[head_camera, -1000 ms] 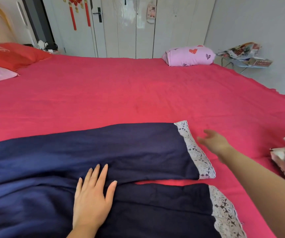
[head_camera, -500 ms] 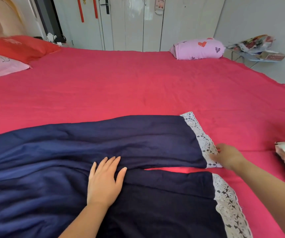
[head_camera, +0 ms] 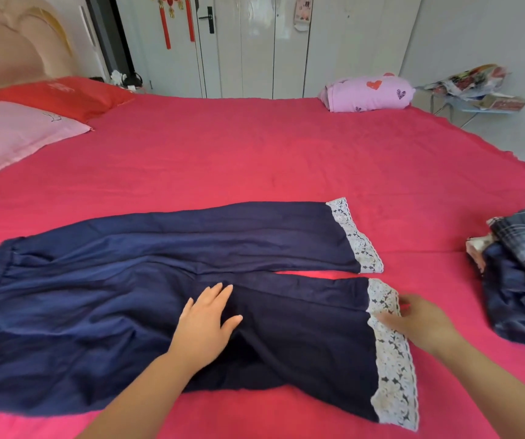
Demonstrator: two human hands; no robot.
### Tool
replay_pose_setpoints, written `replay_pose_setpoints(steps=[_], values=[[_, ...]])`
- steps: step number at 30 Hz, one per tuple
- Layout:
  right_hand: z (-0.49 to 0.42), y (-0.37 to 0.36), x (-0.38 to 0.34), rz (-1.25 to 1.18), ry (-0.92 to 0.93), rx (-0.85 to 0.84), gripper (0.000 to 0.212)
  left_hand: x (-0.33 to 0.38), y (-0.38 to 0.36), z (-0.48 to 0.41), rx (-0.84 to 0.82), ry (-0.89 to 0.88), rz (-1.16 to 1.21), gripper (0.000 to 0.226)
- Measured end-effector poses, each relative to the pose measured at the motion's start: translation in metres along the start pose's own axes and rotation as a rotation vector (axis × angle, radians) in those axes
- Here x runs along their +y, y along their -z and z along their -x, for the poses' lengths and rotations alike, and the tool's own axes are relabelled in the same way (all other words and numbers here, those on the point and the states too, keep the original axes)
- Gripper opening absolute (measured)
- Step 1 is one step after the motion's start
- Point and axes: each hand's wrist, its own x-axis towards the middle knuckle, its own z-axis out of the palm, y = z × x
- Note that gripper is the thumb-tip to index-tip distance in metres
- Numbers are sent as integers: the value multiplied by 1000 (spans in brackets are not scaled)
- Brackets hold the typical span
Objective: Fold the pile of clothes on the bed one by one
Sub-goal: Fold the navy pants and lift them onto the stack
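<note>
- left hand (head_camera: 205, 324): fingers (head_camera: 218, 294) straight and close together, pressed flat on the navy trousers (head_camera: 112, 305) about where the two legs part; they hold nothing.
- right hand (head_camera: 425, 321): its fingers (head_camera: 406, 301) are at the lace hem (head_camera: 392, 375) of the nearer leg, thumb lying on the lace. it's blurred, so i cannot tell if they pinch the hem or only touch it.
- under and between the hands, the trousers lie spread flat on the bed (head_camera: 254, 160), waistband well left of the left fingers. the far leg (head_camera: 223, 236) runs just beyond the fingers, a sliver of red sheet between the legs.
- right of the right fingers, apart from them: the pile of clothes (head_camera: 520, 280), plaid and dark blue, crumpled.
- well beyond the fingers, at the bed's far edge: a pink bundle (head_camera: 368, 93), seemingly rolled up.
- progress, as i judge it: early. the trousers are laid out and smoothed, but no fold shows in them yet; the pile is unfolded.
</note>
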Motion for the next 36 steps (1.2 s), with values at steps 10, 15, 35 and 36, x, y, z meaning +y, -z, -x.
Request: replay_pose_setpoints(steps=[10,15,35,36], values=[[22,52,-26,-285,-15,188,30,7,14,34,-8,32,41,60],[2,107,-43,-992,-116,186,21,1,21,26,63,7,62,62],[41,12,8,-166,-103,-83,13,-1,4,44,-77,23,-50,63],[44,20,8,-156,-101,-23,11,1,6,48,-81,25,-50,63]])
